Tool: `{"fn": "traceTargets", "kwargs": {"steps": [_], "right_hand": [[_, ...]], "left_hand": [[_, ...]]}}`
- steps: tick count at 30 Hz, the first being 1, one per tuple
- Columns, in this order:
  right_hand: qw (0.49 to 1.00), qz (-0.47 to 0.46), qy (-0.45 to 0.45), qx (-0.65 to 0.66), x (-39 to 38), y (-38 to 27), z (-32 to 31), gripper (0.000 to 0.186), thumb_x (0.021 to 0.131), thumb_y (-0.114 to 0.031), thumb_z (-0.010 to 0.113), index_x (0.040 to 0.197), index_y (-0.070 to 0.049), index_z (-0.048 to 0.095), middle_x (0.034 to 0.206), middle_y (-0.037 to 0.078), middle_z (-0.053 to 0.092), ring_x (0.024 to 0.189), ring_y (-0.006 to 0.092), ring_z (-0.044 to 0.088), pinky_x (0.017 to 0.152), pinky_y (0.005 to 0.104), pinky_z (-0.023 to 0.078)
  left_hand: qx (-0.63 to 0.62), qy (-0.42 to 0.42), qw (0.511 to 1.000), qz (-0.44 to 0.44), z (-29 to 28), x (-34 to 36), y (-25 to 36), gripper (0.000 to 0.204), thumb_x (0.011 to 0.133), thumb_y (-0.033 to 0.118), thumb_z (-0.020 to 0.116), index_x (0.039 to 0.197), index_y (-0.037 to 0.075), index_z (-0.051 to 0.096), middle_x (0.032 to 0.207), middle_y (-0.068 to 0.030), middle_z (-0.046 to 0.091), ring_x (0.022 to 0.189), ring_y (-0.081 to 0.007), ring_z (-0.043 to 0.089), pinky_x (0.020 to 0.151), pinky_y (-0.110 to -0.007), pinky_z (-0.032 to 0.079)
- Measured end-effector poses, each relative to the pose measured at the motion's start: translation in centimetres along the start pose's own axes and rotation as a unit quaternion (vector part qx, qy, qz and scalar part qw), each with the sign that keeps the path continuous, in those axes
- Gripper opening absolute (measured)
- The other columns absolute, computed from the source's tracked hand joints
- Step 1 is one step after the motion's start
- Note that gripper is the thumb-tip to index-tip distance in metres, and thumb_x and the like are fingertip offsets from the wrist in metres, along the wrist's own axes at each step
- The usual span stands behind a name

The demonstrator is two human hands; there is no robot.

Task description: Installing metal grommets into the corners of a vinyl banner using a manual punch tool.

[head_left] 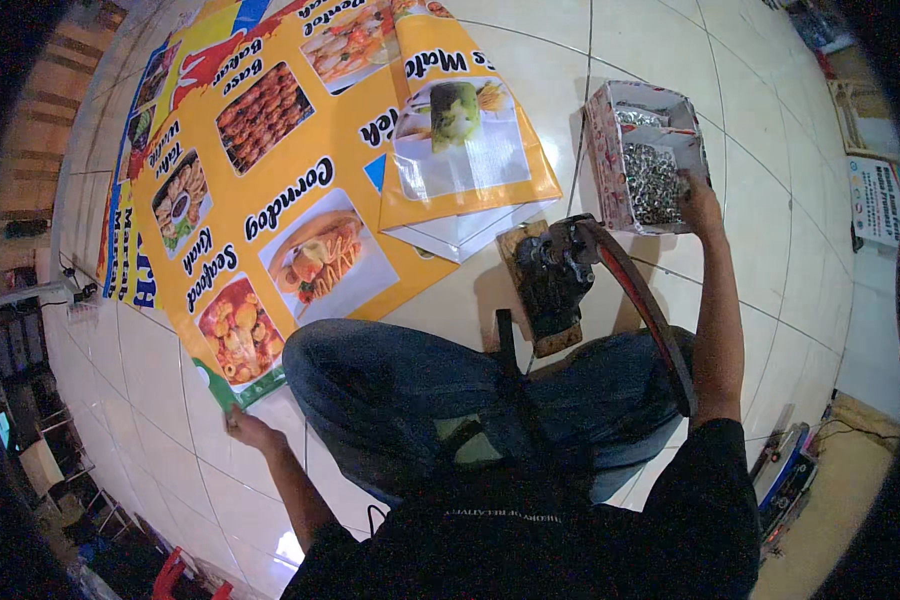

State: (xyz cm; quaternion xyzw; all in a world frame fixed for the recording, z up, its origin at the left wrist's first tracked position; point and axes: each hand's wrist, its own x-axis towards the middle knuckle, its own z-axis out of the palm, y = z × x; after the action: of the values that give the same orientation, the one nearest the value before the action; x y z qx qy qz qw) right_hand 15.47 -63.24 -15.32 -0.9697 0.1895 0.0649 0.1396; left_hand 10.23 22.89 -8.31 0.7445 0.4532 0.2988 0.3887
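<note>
My left hand (252,428) pinches the green lower corner of a large yellow food-picture banner (225,200) spread on the floor, part of it folded over at the right. At the upper right, my right hand (698,208) has its fingers curled over the right side of a two-compartment cardboard box (600,150) of small silver metal pieces (650,180); what they grip is hidden. Left of my right forearm, a black hand-press tool (555,290) on a worn wooden base has its long red-and-black lever (640,300) angled toward me.
My crossed legs (370,400) occupy the near middle of the tiled floor (760,270). More printed sheets (135,230) lie under the banner at left. Cables and a power strip (80,310) are at far left, a red plastic object (175,575) at lower left, and stacked items (785,460) at lower right.
</note>
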Motion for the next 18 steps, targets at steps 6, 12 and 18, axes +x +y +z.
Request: {"fn": "traceTargets", "kwargs": {"steps": [6, 12, 18], "right_hand": [[0.988, 0.076, 0.094, 0.101, -2.5, -5.8, -5.5, 0.021, 0.082, -0.017, 0.066, 0.098, -0.003, 0.068, 0.080, 0.018, 0.068, 0.074, 0.0285, 0.068, 0.065, 0.0384, 0.051], [0.910, 0.046, -0.049, 0.408, -7.6, -14.8, -0.4, 0.024, 0.088, -0.014, 0.061, 0.107, 0.000, 0.066, 0.088, 0.010, 0.069, 0.079, 0.0184, 0.064, 0.075, 0.0315, 0.052], [0.921, -0.040, -0.146, 0.360, -9.4, -17.3, 8.3, 0.043, 0.084, -0.016, 0.063, 0.124, -0.002, 0.054, 0.123, 0.014, 0.057, 0.111, 0.0250, 0.053, 0.098, 0.0362, 0.041]], "left_hand": [[0.039, -0.381, 0.878, 0.287, 8.7, -9.4, 14.7, 0.027, 0.089, 0.011, 0.054, 0.113, 0.000, 0.057, 0.120, -0.0114, 0.053, 0.112, -0.0235, 0.053, 0.096, -0.036, 0.045], [-0.119, -0.612, 0.638, -0.451, 22.6, -27.7, 14.8, 0.047, 0.091, 0.022, 0.054, 0.131, 0.002, 0.042, 0.131, -0.0142, 0.045, 0.117, -0.0258, 0.049, 0.103, -0.038, 0.039], [-0.153, -0.513, 0.655, -0.533, 27.4, -33.5, 12.5, 0.059, 0.088, 0.028, 0.056, 0.137, 0.004, 0.034, 0.132, -0.0157, 0.043, 0.123, -0.0257, 0.044, 0.108, -0.041, 0.034]]}}
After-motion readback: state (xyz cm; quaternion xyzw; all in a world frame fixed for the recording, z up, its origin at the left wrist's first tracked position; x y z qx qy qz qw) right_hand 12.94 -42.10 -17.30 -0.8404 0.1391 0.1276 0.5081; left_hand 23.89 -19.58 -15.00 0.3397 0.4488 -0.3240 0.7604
